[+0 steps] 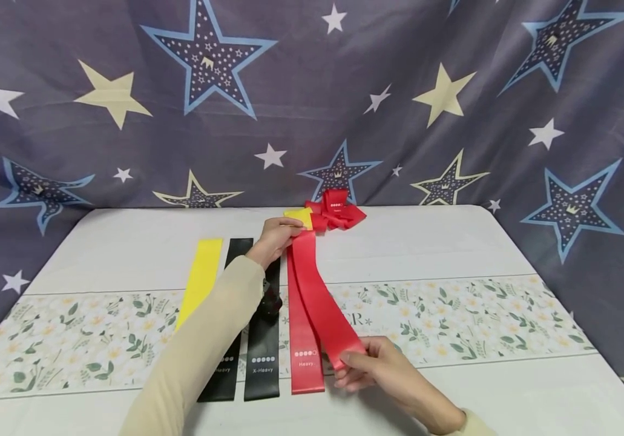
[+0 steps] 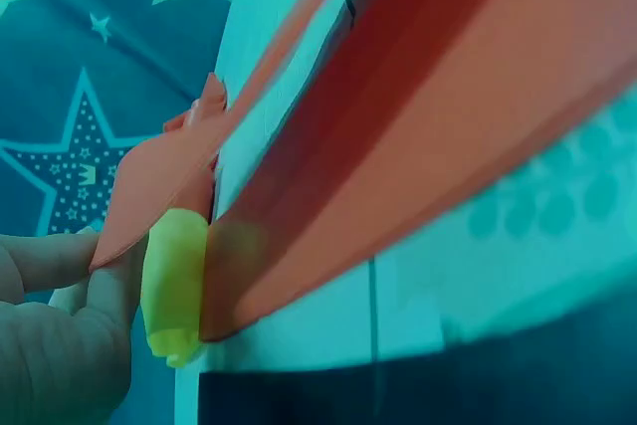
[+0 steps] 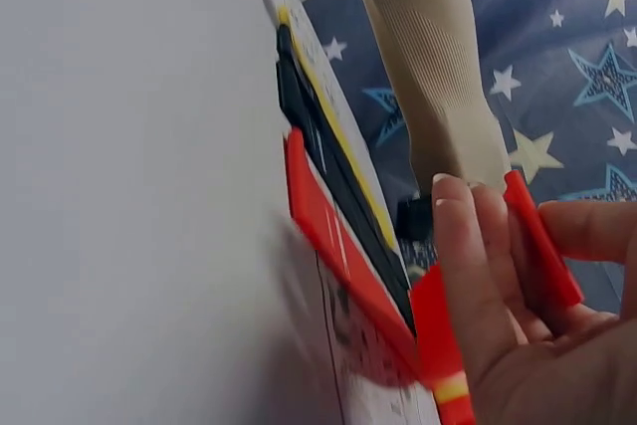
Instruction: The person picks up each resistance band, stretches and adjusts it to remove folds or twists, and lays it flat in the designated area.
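Note:
A red resistance band [image 1: 325, 303] is stretched between both hands above the table. At its far end, my left hand [image 1: 276, 236] pinches it between thumb and fingers; the left wrist view shows the band's edge [image 2: 149, 181] in that pinch. My right hand [image 1: 385, 372] pinches the near end, and the right wrist view has this end [image 3: 542, 246] between thumb and fingers. Flat below lies another red band [image 1: 303, 327], printed "Heavy". Beside the left fingertips sits a folded yellow band [image 1: 299, 216], with a bunched red band [image 1: 336, 209] just behind it.
To the left, a black band [image 1: 261, 363] printed "X-Heavy", a second black band [image 1: 219, 381] and a yellow band [image 1: 203, 272] lie side by side, partly hidden by the left sleeve. A floral strip [image 1: 453, 327] crosses the white table [image 1: 415, 248]. Star-patterned cloth [image 1: 290, 91] hangs behind.

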The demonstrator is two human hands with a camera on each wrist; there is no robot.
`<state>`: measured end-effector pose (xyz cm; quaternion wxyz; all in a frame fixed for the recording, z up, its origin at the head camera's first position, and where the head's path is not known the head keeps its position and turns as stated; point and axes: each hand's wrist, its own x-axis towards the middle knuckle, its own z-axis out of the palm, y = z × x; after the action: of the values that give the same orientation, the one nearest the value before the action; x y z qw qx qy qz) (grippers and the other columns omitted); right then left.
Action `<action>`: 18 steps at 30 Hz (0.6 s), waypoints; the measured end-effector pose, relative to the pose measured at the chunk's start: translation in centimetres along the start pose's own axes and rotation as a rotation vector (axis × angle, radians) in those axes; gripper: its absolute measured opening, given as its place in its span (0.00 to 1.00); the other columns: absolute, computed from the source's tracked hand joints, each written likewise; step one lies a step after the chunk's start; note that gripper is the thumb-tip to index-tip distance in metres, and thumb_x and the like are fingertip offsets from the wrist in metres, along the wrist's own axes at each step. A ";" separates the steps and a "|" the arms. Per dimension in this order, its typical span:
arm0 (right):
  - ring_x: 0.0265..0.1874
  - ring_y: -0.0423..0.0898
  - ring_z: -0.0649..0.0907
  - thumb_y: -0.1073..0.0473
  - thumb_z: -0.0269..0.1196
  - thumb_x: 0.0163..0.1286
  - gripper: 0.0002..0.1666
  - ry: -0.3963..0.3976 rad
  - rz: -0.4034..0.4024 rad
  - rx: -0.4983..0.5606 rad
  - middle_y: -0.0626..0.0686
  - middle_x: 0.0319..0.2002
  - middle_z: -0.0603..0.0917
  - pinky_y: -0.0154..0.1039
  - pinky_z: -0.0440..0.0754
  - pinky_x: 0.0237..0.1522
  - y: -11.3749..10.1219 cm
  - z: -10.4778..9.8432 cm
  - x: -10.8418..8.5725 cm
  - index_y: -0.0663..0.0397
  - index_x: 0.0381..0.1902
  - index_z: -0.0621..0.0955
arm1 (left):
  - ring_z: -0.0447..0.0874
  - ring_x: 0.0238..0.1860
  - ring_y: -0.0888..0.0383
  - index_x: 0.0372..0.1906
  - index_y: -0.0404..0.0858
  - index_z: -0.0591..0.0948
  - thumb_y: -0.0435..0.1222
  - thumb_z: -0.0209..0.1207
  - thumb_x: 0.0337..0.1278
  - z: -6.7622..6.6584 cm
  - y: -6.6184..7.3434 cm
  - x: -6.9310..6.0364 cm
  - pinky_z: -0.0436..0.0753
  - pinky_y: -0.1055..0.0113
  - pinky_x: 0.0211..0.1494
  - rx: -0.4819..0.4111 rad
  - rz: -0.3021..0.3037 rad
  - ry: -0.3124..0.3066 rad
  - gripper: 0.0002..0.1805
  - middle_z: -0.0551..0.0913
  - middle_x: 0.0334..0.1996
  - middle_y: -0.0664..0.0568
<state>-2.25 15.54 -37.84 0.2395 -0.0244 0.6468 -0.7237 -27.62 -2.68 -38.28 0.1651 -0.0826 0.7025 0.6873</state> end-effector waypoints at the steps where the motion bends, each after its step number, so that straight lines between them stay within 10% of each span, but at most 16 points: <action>1: 0.27 0.40 0.86 0.64 0.57 0.67 0.14 0.002 -0.003 0.000 0.52 0.31 0.87 0.34 0.85 0.34 0.0 -0.4 -0.1 0.75 0.41 0.78 | 0.79 0.45 0.57 0.54 0.31 0.79 0.29 0.57 0.60 -0.2 0.0 -0.1 0.78 0.62 0.59 0.001 0.004 0.001 0.17 0.76 0.55 0.43; 18: 0.25 0.40 0.86 0.64 0.55 0.68 0.18 0.142 0.047 -0.093 0.52 0.29 0.86 0.33 0.85 0.31 -0.6 -4.7 -0.9 0.80 0.44 0.75 | 0.80 0.31 0.63 0.54 0.25 0.76 0.24 0.55 0.57 -4.3 1.6 -2.3 0.83 0.73 0.37 0.177 0.056 -0.034 0.18 0.77 0.44 0.44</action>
<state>-3.27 20.24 -37.76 0.2085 0.0309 0.6955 -0.6869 -26.56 -7.14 -36.00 0.1643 -0.0364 0.7595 0.6284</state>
